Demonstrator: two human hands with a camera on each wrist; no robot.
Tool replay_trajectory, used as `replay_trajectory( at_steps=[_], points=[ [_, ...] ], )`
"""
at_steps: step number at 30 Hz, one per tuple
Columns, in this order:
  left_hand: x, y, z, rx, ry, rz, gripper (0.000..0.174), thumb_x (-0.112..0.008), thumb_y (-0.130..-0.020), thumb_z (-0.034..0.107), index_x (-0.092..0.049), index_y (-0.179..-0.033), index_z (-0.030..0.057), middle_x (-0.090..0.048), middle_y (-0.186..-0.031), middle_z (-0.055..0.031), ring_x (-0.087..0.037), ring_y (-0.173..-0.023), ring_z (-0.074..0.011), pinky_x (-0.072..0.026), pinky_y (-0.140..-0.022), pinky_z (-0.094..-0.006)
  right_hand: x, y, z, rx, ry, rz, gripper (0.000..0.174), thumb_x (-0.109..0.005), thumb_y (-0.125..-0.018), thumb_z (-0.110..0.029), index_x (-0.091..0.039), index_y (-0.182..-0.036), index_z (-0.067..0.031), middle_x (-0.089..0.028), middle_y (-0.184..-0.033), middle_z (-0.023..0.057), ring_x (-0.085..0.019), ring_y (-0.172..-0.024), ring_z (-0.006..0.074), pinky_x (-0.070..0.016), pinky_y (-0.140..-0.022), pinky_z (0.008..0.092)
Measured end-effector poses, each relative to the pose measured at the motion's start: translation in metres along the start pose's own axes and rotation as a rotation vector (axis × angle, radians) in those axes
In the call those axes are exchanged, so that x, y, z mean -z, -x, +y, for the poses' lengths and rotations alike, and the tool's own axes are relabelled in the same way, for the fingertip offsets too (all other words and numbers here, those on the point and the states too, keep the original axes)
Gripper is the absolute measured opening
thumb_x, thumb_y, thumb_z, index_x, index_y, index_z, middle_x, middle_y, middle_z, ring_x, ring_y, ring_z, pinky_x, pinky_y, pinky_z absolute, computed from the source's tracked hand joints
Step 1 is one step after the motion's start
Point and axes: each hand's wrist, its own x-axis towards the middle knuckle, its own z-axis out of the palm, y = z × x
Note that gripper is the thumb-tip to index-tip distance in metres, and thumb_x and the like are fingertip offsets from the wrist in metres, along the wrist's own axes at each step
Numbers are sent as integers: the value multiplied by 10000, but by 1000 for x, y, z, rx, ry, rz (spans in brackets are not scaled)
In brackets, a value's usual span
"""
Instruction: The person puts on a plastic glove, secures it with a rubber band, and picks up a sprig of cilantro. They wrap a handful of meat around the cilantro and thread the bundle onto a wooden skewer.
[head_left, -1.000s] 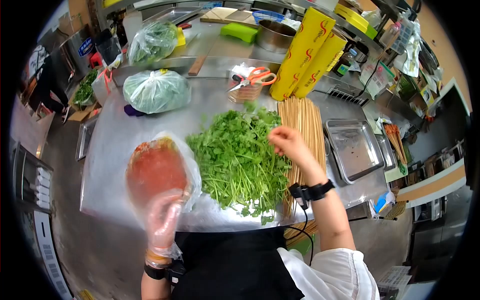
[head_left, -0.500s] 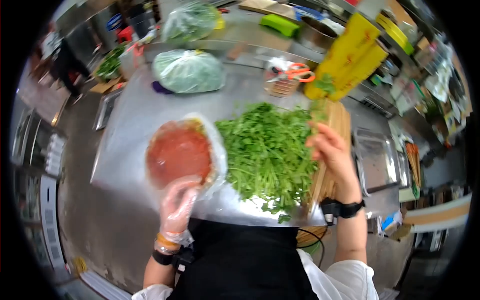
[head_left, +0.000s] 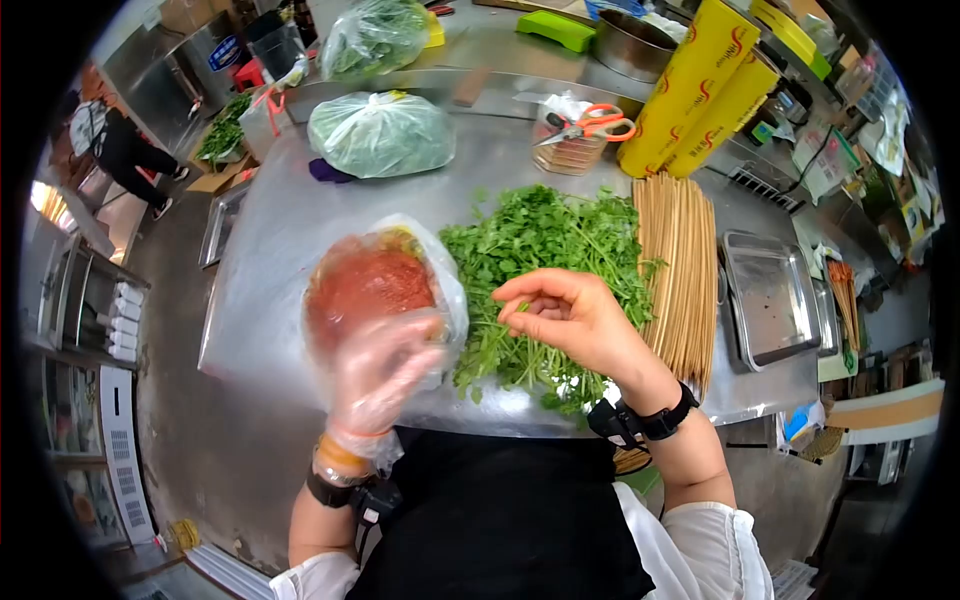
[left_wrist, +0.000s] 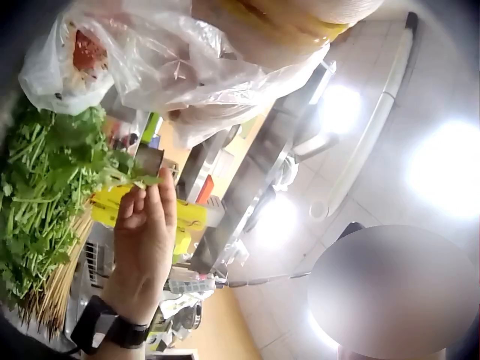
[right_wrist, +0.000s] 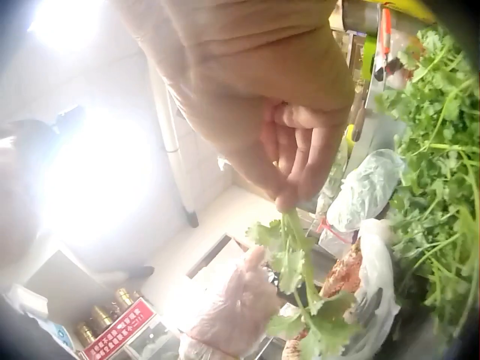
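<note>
My right hand (head_left: 585, 325) is over the heap of green leafy herbs (head_left: 540, 235). In the right wrist view its thumb and fingertips pinch the stem of a small leafy sprig (right_wrist: 304, 262), leaves hanging down. My left hand (head_left: 385, 375), in a clear plastic glove and blurred, is at the near edge of a bag-lined container of red paste-like food (head_left: 375, 285). Its fingers reach towards the right hand, loosely bent, with nothing visible between them. Plastic covers most of the left hand (left_wrist: 247, 67) in the left wrist view.
Wooden skewers (head_left: 675, 270) lie right of the herbs, beside a metal tray (head_left: 770, 300). Behind are a tied bag of greens (head_left: 380, 135), orange-handled scissors (head_left: 605, 123) on a small container (head_left: 570, 153), and yellow rolls (head_left: 700, 85). A person (head_left: 125, 145) stands far left.
My right hand has moved left from the herbs' right side, carrying a sprig. My left hand has risen from the red food's near side, and its fingers now point more to the right.
</note>
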Motion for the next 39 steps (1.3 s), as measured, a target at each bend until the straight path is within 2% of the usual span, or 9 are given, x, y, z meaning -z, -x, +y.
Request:
replay_trajectory(
  at_steps=[4,11,14,17,23,25,28,34,39],
  points=[
    [-18,-4,1,112,109,-209,246,-723,-804,124,-681,-1024,22,-584,-760,-46,-561,-662,-127,-467,-617,-268,-23,-3,-7,124,102,-44,197,-649,-839,-9,-646,-1036,-16,-663,-882,47,-626,-767,99,-514,-703,242],
    [-30,10,-16,79,57,-17,156,-677,-824,56,-660,-965,-8,-643,-840,-80,-608,-711,-145,-490,-640,-271,-40,0,12,224,39,132,162,-671,-819,-9,-649,-979,-24,-672,-898,61,-645,-808,126,-522,-722,257],
    [-31,17,-17,402,632,60,170,-671,-848,43,-642,-1003,-20,-661,-898,-86,-622,-760,-141,-507,-659,-255,-50,2,29,189,-115,180,149,-681,-806,-8,-654,-951,-32,-673,-893,62,-646,-809,131,-519,-730,262],
    [-31,21,-19,446,742,100,168,-662,-860,25,-624,-1014,-28,-660,-926,-91,-613,-771,-127,-516,-662,-246,-54,6,31,335,136,164,158,-698,-795,-25,-655,-946,-41,-667,-877,59,-639,-798,145,-513,-724,276],
    [-18,26,-15,308,500,196,118,-646,-850,-22,-620,-965,-29,-663,-964,-119,-603,-768,-117,-510,-658,-262,-27,3,10,380,169,235,173,-705,-807,-95,-663,-963,-35,-576,-899,50,-556,-781,149,-465,-682,262],
    [-13,23,-8,262,401,160,95,-628,-839,-14,-612,-933,-19,-650,-1001,-133,-629,-771,-152,-544,-663,-278,-16,8,-12,236,266,153,217,-727,-781,-100,-662,-975,-27,-559,-879,79,-572,-790,192,-481,-681,299],
    [-16,24,-2,184,321,134,96,-620,-842,-36,-610,-936,-23,-648,-1013,-129,-620,-835,-150,-529,-703,-276,-33,6,-1,380,463,21,284,-754,-749,-69,-660,-1016,-43,-511,-861,55,-488,-654,145,-448,-607,281],
    [-20,29,-9,142,366,157,130,-623,-843,-51,-602,-967,-18,-636,-1041,-126,-610,-885,-153,-510,-799,-290,-51,3,22,458,615,61,227,-735,-708,-32,-623,-905,-31,-554,-890,98,-597,-756,264,-490,-643,330],
    [-28,30,-19,244,731,218,174,-623,-857,-24,-566,-1019,4,-633,-1013,-133,-615,-802,-172,-527,-708,-303,-62,2,30,281,192,169,186,-656,-781,44,-613,-950,-18,-604,-929,59,-635,-793,163,-513,-704,268]
  ],
)
